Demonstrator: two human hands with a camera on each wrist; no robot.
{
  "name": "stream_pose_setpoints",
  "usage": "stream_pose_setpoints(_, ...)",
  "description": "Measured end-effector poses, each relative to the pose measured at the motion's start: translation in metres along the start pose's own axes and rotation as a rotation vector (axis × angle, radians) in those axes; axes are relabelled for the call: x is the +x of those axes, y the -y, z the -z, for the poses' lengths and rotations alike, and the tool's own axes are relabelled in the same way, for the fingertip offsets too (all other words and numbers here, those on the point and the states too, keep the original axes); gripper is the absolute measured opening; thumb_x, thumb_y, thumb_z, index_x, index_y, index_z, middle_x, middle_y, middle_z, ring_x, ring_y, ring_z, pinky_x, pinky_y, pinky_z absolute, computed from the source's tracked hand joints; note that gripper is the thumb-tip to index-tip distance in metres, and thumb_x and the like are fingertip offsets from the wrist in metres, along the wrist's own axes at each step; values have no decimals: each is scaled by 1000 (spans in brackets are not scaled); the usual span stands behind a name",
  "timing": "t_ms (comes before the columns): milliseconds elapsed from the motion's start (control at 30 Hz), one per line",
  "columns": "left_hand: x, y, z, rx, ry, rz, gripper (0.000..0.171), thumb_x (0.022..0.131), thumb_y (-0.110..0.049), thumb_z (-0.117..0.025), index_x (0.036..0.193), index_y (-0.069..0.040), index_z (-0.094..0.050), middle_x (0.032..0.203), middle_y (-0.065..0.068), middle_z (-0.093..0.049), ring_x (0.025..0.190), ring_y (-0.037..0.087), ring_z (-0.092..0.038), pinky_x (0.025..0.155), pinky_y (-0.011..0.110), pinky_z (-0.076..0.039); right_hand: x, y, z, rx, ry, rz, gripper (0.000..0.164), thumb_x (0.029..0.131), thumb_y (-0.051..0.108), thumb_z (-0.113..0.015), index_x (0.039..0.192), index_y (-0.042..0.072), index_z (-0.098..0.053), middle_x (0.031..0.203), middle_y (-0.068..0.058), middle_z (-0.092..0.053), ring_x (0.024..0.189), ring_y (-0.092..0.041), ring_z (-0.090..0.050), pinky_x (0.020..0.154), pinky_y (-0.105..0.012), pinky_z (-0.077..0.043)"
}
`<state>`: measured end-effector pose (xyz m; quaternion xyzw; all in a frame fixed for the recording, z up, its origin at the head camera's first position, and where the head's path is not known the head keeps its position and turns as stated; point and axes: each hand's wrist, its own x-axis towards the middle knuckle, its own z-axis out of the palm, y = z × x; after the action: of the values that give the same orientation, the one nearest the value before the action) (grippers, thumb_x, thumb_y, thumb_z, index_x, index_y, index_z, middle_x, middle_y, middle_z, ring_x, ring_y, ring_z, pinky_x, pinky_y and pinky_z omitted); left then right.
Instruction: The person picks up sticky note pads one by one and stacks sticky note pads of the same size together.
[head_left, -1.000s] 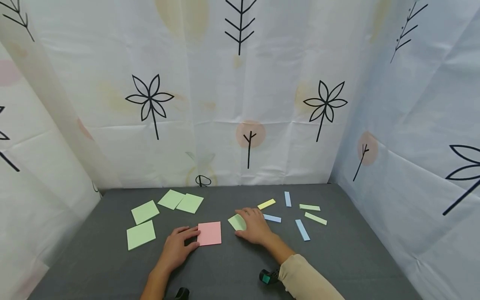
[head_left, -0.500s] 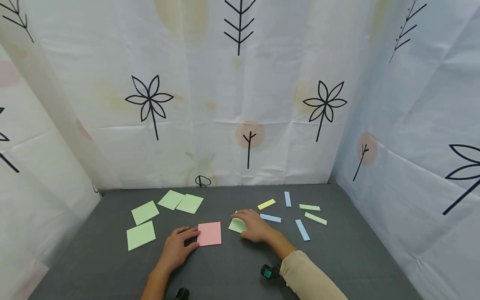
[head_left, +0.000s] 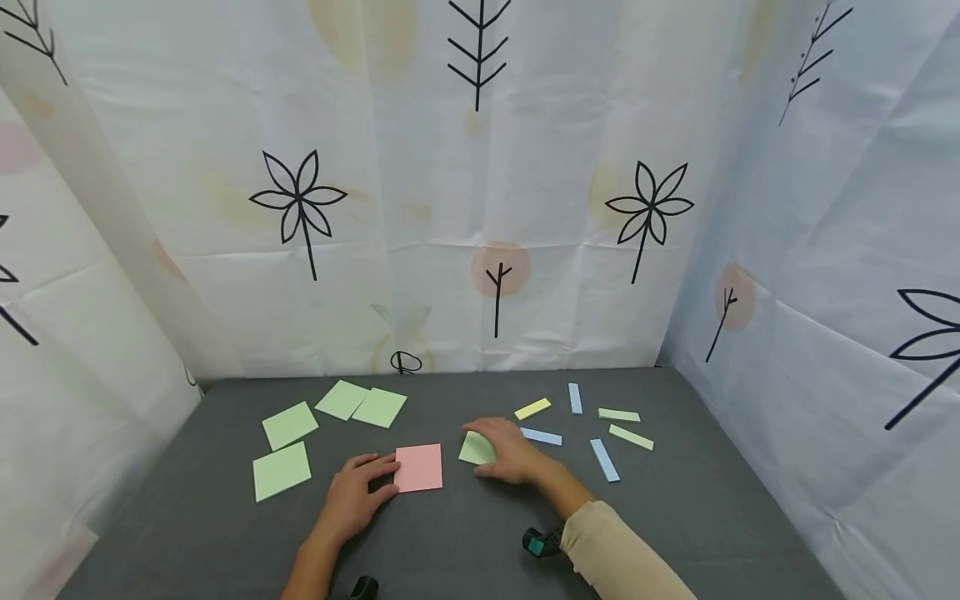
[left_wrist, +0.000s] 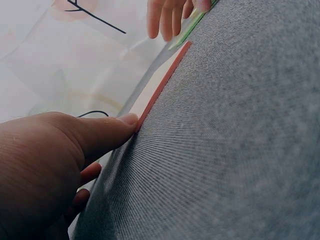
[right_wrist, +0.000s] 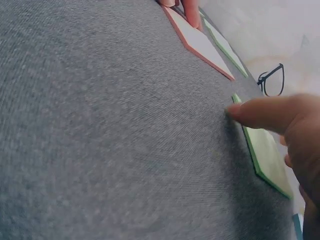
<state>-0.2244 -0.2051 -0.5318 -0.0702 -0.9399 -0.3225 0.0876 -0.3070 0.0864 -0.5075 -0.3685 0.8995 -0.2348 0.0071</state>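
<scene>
My left hand (head_left: 354, 497) lies at the left side of a square pink sticky note pad (head_left: 420, 467). Its straight thumb touches the near left corner, and the index finger reaches the pad's far left part. To the right, my right hand (head_left: 510, 451) spans a green sticky note pad (head_left: 476, 448), thumb along the near side and fingers at the far side; the palm hides the pad's right part. In the right wrist view the right thumb crosses the edge of this green pad (right_wrist: 267, 155), which lies low on the grey cloth. A gap separates the pink and green pads.
Several green squares lie at the left, among them one (head_left: 282, 471) nearest the front. Narrow strips in yellow (head_left: 533, 408), blue (head_left: 605, 460) and green (head_left: 632, 437) are scattered at the right. A patterned white curtain (head_left: 450, 317) stands behind the grey table (head_left: 442, 550).
Between my right fingers the green pad has turned so that its left edge stands more upright. The right hand shifted slightly right, then stayed. The left hand and pink pad have kept still.
</scene>
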Motion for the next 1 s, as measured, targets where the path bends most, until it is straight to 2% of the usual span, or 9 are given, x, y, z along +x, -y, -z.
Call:
stream_pose_setpoints(133,0,1,0,2,-1,-2,39,81,-17,-79,119,-14,-72,127,1,-64,128,32,-46,100,61,-30,-3,-2,-4,-70,-90,-54,72,78,38,-80,139,11,-52,133,-7,-55,123,-29,-47,103,-51,-33)
stream_pose_setpoints(300,0,1,1,-1,-7,-9,39,81,-16,-79,119,-13,-72,127,1,-64,128,32,-46,100,61,-31,-5,-2,-5,-100,-139,-88,73,76,40,-81,137,11,-53,127,-7,-59,117,-28,-50,100,-51,-35)
stream_pose_setpoints(467,0,0,1,1,-5,-12,39,81,-16,-79,119,-13,-72,127,2,-64,128,32,-46,100,62,-30,-4,-3,-4,-71,-114,-100,72,77,36,-82,138,12,-53,130,-5,-59,119,-27,-50,101,-50,-34)
stream_pose_setpoints(667,1,0,0,4,-4,-12,39,81,-17,-79,119,-13,-72,126,1,-64,127,32,-46,100,61,-31,-2,-6,1,-32,-48,-51,73,77,26,-82,140,9,-51,134,-9,-57,123,-30,-47,103,-50,-32)
stream_pose_setpoints(833,1,0,0,3,-6,-16,39,81,-16,-79,119,-13,-72,127,2,-64,127,32,-46,100,62,-31,-1,-7,3,9,1,-30,71,78,22,-82,140,8,-51,138,-9,-53,134,-35,-37,107,-53,-26)
stream_pose_setpoints(900,1,0,0,3,-5,-18,39,81,-16,-79,118,-12,-72,127,2,-64,127,32,-46,100,62,-31,-2,-8,2,15,0,-13,67,78,22,-81,138,8,-53,138,-9,-54,135,-36,-36,108,-54,-25)
stream_pose_setpoints(1000,0,0,0,3,-3,-14,39,81,-16,-79,118,-13,-72,127,2,-64,127,33,-46,100,62,-30,-5,-9,0,7,-28,60,57,80,24,-79,130,5,-59,133,-13,-56,131,-36,-41,107,-53,-28)
